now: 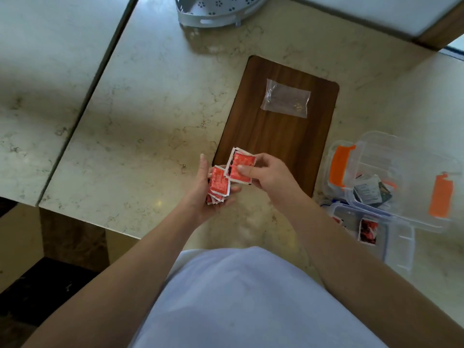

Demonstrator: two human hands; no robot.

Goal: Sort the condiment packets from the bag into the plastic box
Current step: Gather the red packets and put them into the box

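Note:
My left hand (pixel 204 194) cups a small stack of red condiment packets (pixel 219 185) in its palm. My right hand (pixel 270 175) pinches a few more red packets (pixel 239 167) between thumb and fingers, just above and right of the left stack. A flat clear plastic bag (pixel 286 99) lies on the wooden board (pixel 271 136). At the right stands a clear plastic box with orange clips (pixel 406 162), holding grey and dark packets (pixel 371 190). In front of it sits a clear box with blue clips (pixel 399 244), with red packets (pixel 367 231) inside.
A white perforated rack (pixel 216 11) stands at the far edge of the marble counter (pixel 140 126). The counter's front edge and a drop to the dark floor lie at the lower left. A seam splits the counter on the left.

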